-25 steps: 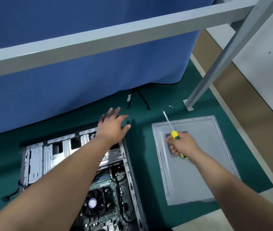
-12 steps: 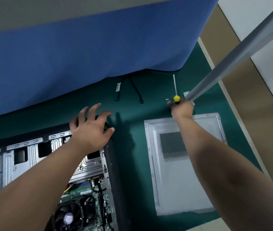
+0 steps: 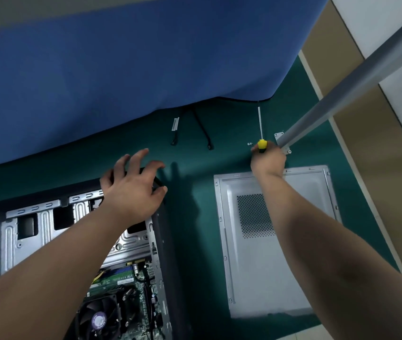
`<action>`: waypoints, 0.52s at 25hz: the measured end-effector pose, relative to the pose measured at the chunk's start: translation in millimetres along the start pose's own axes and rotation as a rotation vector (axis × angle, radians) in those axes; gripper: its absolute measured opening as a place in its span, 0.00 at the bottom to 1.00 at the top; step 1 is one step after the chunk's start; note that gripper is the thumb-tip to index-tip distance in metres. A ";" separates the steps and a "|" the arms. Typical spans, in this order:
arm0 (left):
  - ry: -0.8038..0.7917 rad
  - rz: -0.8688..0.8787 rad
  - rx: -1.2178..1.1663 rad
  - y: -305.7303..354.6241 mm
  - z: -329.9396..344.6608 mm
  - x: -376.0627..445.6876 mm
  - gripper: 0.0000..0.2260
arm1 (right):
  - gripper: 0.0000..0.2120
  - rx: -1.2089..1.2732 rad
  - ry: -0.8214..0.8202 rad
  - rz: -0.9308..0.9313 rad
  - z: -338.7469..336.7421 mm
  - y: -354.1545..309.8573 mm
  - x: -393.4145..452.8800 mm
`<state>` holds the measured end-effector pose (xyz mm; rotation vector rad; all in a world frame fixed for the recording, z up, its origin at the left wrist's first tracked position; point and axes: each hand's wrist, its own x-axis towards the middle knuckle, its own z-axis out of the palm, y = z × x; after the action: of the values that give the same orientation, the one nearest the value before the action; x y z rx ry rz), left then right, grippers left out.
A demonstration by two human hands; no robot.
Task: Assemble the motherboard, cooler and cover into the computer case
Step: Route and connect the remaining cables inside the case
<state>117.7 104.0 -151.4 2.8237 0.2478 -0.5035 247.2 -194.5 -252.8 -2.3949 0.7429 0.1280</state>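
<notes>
We see the right hand (image 3: 268,160) reaching far forward, grip curled tight round a yellow-handled screwdriver (image 3: 261,143); its thin shaft points away from the grip toward the blue cloth (image 3: 133,69); just left of this grip lie small screws (image 3: 249,144) on the green mat (image 3: 195,217); just right of it a grey metal post (image 3: 342,99) meets its foot plate (image 3: 283,143); whether the grip touches the mat or the screws we cannot tell.

Nearer to us than that grip, under the right forearm, the grey cover (image 3: 300,241) lies flat on the mat, inner face up, perforated vent patch (image 3: 253,214) showing; the cover is apart from the case.

The left hand (image 3: 133,187) has its grip spread, fingers splayed and loosely bent, holding nothing; it sits over the far right corner of the open computer case (image 3: 35,231); contact with the black edge looks likely at the thumb, we cannot confirm it.

Below this grip, inside the case, the green motherboard (image 3: 121,280) is seated; the black cooler (image 3: 99,317) with its fan sits on it, partly hidden by the left forearm; left of the grip run the silver drive bays (image 3: 25,231).

Between the two grips, farther out, two black cables (image 3: 203,128) come out from under the cloth; one ends in a pale connector (image 3: 175,123).
</notes>
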 end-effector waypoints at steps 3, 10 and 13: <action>0.000 0.010 -0.008 0.1 -0.6 1.1 0.21 | 0.06 0.097 -0.061 -0.040 -11.2 -1.9 -37.8; 0.088 0.134 -0.380 -2.4 -16.0 -27.4 0.12 | 0.05 0.686 -0.336 0.065 -58.5 -32.1 -185.1; 0.272 0.256 -0.712 -3.3 -9.7 -79.8 0.07 | 0.05 0.772 -0.505 0.047 -75.0 -50.2 -245.0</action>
<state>46.2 100.2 -114.7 2.1665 0.0856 0.0364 62.7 -88.6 -101.4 -1.5209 0.4820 0.3735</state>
